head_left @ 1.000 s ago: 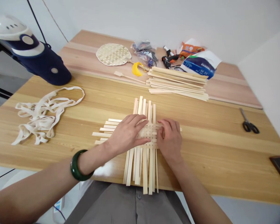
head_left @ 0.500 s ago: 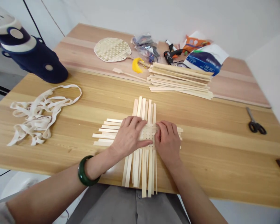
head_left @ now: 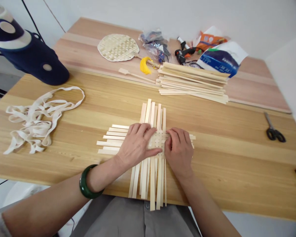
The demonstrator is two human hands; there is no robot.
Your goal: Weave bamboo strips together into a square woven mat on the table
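Pale, flat bamboo strips (head_left: 159, 140) cross each other in a woven patch on the table near its front edge, their loose ends sticking out on every side. Across the left part of the weave lies my left hand (head_left: 135, 141), palm down, thumb and fingers spread apart. My right hand (head_left: 179, 146) is at the right edge of the weave, fingers curled and pinched onto bamboo strip ends that run out to the right. The strip parts under both palms are hidden. A green bangle (head_left: 86, 182) circles my left wrist.
Behind the weave lies a stack of loose strips (head_left: 193, 82). Farther back are a woven fan (head_left: 118, 47), yellow tassel (head_left: 145, 65), glue gun (head_left: 182, 55) and tissue pack (head_left: 219, 62). White ribbon (head_left: 46, 118) and a dark blue bottle (head_left: 41, 59) stay left, scissors (head_left: 273, 128) right.
The whole view has shifted slightly with my head. Both hands keep practically the same places on the weave.
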